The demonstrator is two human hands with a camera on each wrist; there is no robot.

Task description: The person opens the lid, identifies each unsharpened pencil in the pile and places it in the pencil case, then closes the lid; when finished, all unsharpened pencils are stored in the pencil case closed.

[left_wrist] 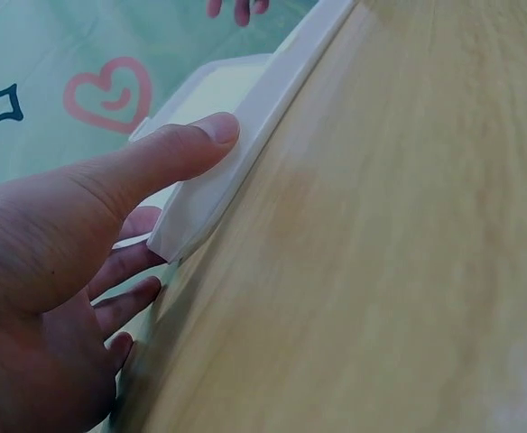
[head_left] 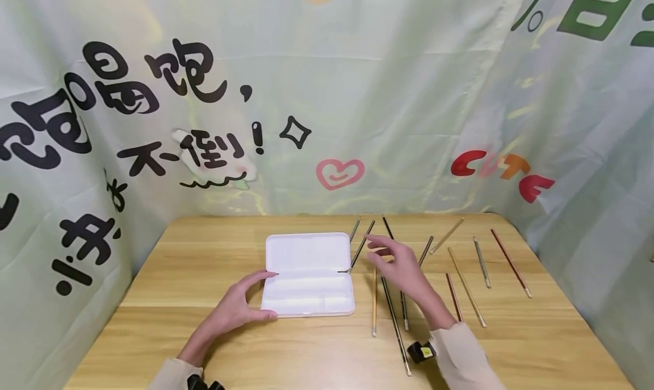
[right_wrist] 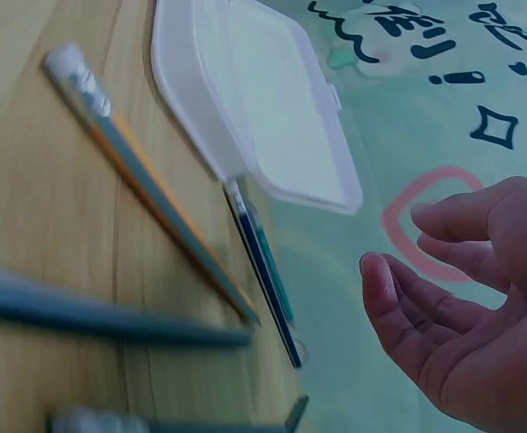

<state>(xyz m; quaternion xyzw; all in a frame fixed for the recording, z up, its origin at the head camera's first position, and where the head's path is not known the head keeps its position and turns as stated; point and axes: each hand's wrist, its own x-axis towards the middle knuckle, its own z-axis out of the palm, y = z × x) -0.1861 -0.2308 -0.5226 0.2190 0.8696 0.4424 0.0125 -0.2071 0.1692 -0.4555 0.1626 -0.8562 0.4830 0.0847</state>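
Note:
A white pencil case [head_left: 308, 286] lies open on the table, its lid [head_left: 308, 252] folded back and its inside bare. My left hand [head_left: 237, 302] holds the case at its left end; the thumb [left_wrist: 214, 128] lies on the near wall and the other fingers are round the left side. My right hand [head_left: 401, 265] hovers right of the case, fingers loosely bent, holding nothing. Beneath and around it lie several pencils with erasers, among them a dark pencil [head_left: 363, 245] beside the lid and a yellow pencil [right_wrist: 155, 189] near the case's right side.
Farther right lie a yellow pencil [head_left: 467, 288], a grey-green pencil [head_left: 481, 262] and a dark red pencil [head_left: 511, 263]. A long dark pencil [head_left: 395, 327] points toward the near edge. A printed cloth [head_left: 398, 123] hangs behind the wooden table [head_left: 204, 248].

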